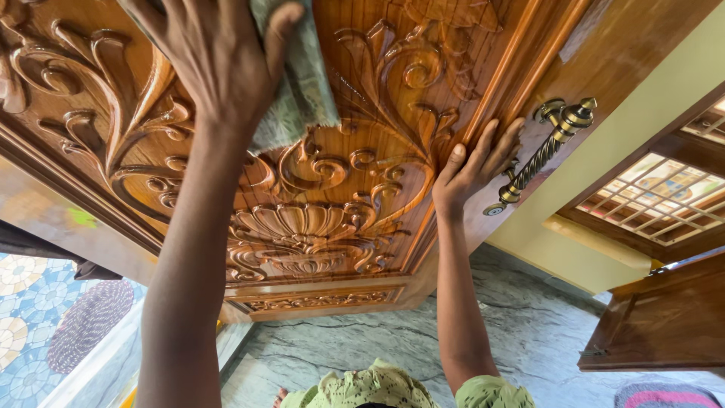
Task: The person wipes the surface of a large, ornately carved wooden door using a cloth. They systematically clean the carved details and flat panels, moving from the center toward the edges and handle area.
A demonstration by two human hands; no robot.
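At the far left, a blue and cream patterned mosaic floor (30, 317) is seen below the door's lower left corner, with a dark round woven mat (87, 321) laid on it. The glossy brown carved wooden door (332, 219), covered with scrolls, leaves and a shell motif, fills the upper part of the view. The left hand (215, 57) is pressed flat against the carving near the door's top edge, fingers spread, with a pale green cloth (302, 83) pinned under the palm. The right hand (476, 166) is laid open on the door's raised frame, just beside the twisted brass pull handle (544, 155) near the door's right edge. Grey veined stone flooring (529, 325) lies below, and a latticed wooden window (657, 196) is set in the cream wall (589, 249) at the right.
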